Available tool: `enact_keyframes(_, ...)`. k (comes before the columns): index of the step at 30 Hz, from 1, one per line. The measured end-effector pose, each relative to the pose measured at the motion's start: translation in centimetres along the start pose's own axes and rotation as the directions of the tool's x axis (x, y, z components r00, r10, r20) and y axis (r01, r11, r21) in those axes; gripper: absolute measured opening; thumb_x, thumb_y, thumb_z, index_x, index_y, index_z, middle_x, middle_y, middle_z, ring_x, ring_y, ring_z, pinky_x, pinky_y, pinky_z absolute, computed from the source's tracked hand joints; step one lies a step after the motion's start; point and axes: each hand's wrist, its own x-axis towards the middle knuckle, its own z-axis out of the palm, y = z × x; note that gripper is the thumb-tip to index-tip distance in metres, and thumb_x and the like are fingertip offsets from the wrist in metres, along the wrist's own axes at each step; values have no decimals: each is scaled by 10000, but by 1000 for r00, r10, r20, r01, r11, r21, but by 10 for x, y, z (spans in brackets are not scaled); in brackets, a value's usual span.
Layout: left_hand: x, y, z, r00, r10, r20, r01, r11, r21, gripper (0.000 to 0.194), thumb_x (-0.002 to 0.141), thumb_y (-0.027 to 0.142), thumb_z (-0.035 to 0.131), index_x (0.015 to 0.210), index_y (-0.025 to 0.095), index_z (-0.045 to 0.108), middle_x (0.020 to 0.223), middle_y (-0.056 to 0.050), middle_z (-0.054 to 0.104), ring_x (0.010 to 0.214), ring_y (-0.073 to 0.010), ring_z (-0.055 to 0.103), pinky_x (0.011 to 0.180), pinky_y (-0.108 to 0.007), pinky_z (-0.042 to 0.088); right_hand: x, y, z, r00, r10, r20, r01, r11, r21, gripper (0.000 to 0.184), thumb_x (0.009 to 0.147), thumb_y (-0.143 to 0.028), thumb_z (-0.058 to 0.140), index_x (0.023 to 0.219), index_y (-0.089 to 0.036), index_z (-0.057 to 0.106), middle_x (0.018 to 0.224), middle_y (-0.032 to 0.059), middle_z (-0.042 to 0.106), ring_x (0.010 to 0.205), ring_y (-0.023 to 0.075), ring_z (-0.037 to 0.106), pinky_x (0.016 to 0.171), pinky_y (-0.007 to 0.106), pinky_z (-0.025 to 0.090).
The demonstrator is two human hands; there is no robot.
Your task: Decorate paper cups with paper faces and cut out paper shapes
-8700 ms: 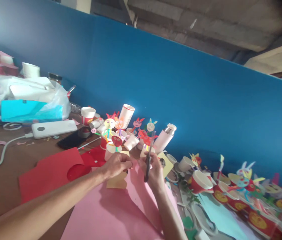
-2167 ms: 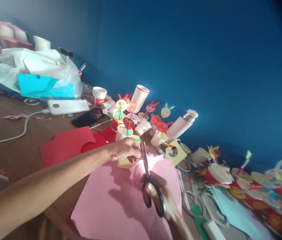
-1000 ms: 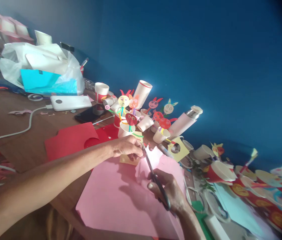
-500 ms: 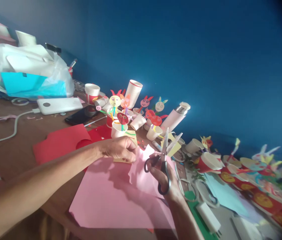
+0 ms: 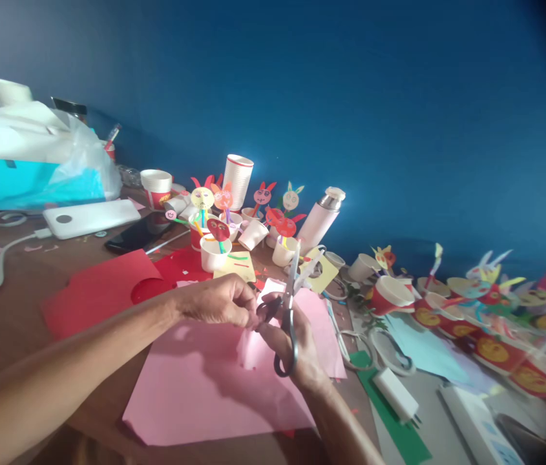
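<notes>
My left hand is closed in a pinch at a small pale-pink piece of paper, which hangs below the fingertips. My right hand holds black-handled scissors, their blades apart and pointing upward. Its thumb and fingers meet the left fingertips at the top of the pink piece, so the exact grip there is hidden. Beneath both hands lies a large pink sheet of paper. Just beyond it is a yellow square of paper with coloured strips on it.
Paper cups with puppet faces, such as a red face, stand behind the hands near a white thermos. Red paper, a phone and a power bank lie left. A white charger and red cups are right.
My right hand has moved left with the scissors and now meets my left fingertips. The pink piece hangs lower and narrower between the hands. The view has shifted slightly.
</notes>
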Motion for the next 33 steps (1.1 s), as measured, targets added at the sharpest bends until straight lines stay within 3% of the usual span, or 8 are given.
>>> enact_keyframes(10, 3, -10, 5, 997, -52, -62, 53, 999, 6, 155, 704, 252, 634, 591, 146, 632, 552, 27, 515, 546, -89, 439, 521, -199, 307, 2, 9, 3, 997, -59, -43, 57, 997, -52, 250, 647, -220, 587, 891, -195, 542, 717, -19, 573, 637, 126, 522, 575, 241, 446)
enact_keyframes(16, 9, -11, 1, 962, -157, -225, 101, 966, -239, 260, 747, 372, 592, 706, 138, 696, 655, -35, 622, 566, -109, 496, 548, -215, 376, 6, 8, -6, 988, 21, -155, -12, 998, 59, 274, 615, -222, 615, 875, -184, 539, 706, -32, 550, 629, 122, 514, 589, 241, 436)
enact_keyframes(21, 12, -6, 4, 937, -179, -301, 82, 948, -307, 284, 726, 376, 598, 639, 114, 664, 580, -28, 588, 507, -94, 473, 504, -207, 358, 6, 12, -8, 987, 11, -161, 8, 993, 118, 265, 634, -222, 612, 888, -189, 542, 685, -47, 555, 606, 119, 517, 571, 237, 422)
enact_keyframes(24, 12, -4, 8, 908, -236, -348, 100, 925, -365, 316, 720, 418, 616, 710, 106, 669, 639, -31, 604, 504, -89, 469, 482, -206, 359, 5, 10, -6, 984, 15, -179, 6, 993, 115, 237, 645, -228, 615, 867, -193, 538, 677, -49, 551, 608, 121, 516, 570, 236, 419)
enact_keyframes(29, 13, -5, 12, 922, -281, -268, 167, 910, -379, 421, 716, 532, 619, 691, 113, 644, 631, -37, 607, 494, -95, 472, 455, -211, 346, 6, 14, -5, 984, -12, -178, 38, 989, 141, 253, 657, -234, 628, 887, -189, 534, 681, -47, 546, 613, 117, 509, 579, 237, 416)
enact_keyframes(33, 19, -8, 15, 940, -235, -246, 170, 951, -258, 352, 660, 463, 696, 684, 116, 643, 639, -36, 620, 490, -98, 485, 479, -225, 352, 12, 27, -7, 980, -51, -193, 82, 985, 154, 258, 670, -228, 630, 903, -188, 527, 701, -41, 543, 629, 122, 517, 609, 253, 423)
